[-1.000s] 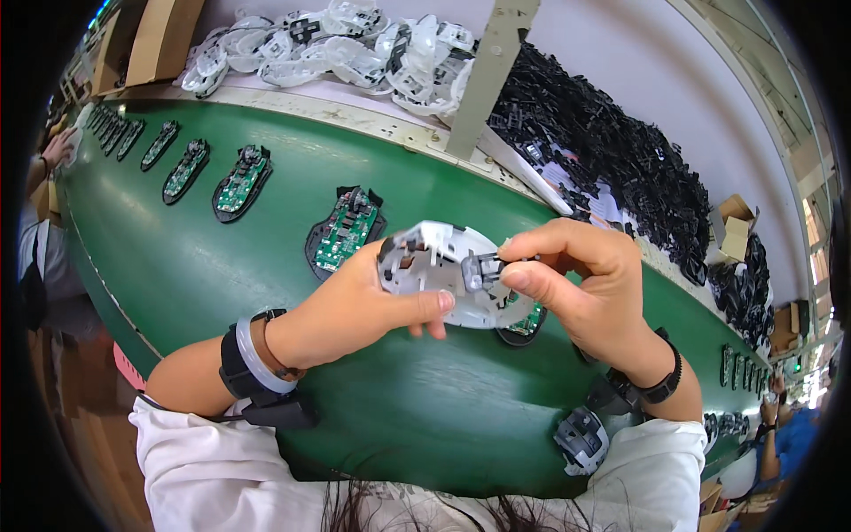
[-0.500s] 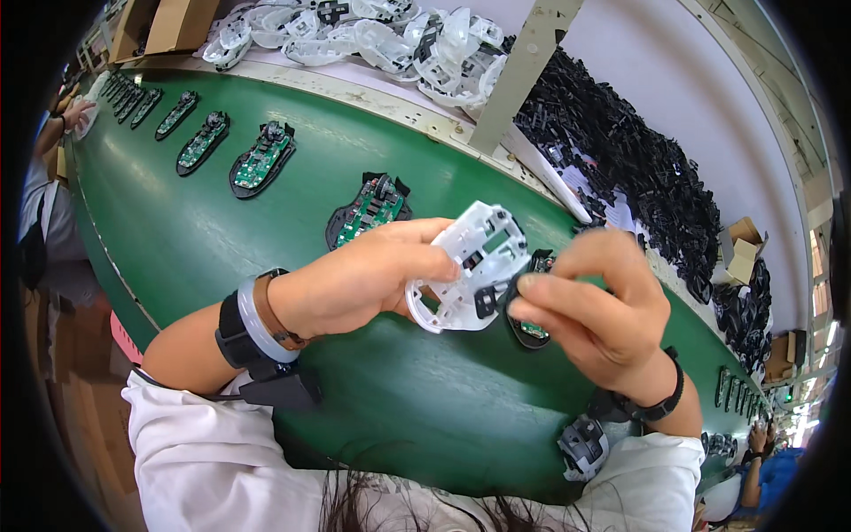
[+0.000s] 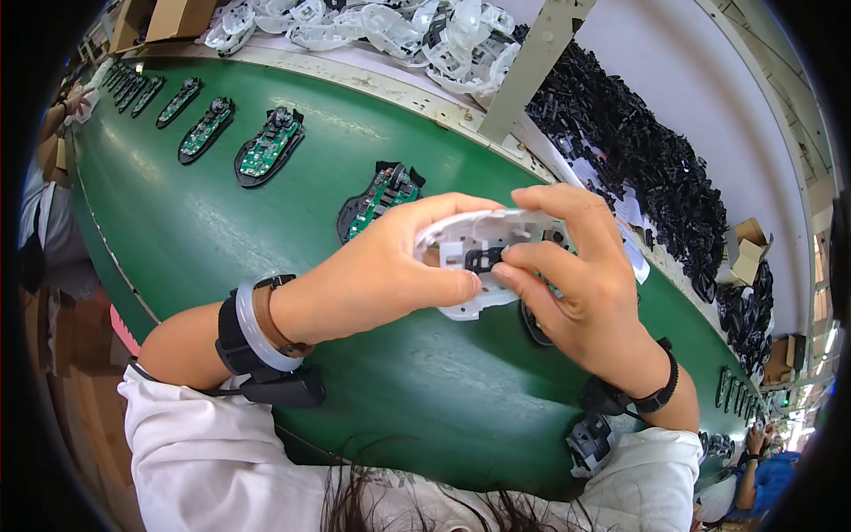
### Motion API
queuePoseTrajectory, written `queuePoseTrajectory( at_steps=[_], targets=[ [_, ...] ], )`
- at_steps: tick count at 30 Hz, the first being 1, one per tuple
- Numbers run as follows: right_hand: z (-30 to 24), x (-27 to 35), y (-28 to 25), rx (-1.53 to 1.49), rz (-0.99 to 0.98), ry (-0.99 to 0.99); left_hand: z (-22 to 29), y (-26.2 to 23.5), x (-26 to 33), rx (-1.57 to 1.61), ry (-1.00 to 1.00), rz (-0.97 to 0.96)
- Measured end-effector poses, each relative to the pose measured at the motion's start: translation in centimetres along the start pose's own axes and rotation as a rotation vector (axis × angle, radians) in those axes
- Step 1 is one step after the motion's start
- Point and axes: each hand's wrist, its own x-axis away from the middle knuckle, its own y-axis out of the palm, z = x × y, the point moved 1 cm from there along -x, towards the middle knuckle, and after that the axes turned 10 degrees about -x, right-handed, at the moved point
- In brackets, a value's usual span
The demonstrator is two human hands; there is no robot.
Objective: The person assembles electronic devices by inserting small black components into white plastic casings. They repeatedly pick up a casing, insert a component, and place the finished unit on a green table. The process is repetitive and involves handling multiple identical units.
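Both my hands hold a white plastic shell part above the green conveyor belt. My left hand grips its left side, thumb underneath. My right hand holds its right side, and the thumb presses a small black piece into the middle of the shell. A black base with a green circuit board lies on the belt just behind my left hand. Another black base lies half hidden under my right hand.
More circuit-board bases lie in a row on the belt toward the far left. White shells are heaped behind the belt, black parts are piled at the right. A small grey part sits by my right elbow. Another person's hand works far left.
My hands have lifted the white shell closer and turned it edge-on. The right thumb now presses the black piece into its middle.
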Motion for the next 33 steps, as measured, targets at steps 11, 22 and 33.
queuePoseTrajectory(
  at_steps=[11, 22, 33],
  targets=[
    [-0.1, 0.4, 0.3, 0.075, -0.011, -0.011, -0.4, 0.4, 0.2, -0.045, -0.012, 0.161],
    [-1.2, 1.4, 0.9, 0.197, -0.053, 0.030, -0.7, 0.6, 0.2, -0.221, 0.033, 0.254],
    [-0.6, -0.1, -0.5, -0.014, -0.094, -0.194, 0.2, 0.5, 0.3, -0.086, -0.026, 0.182]
  ],
)
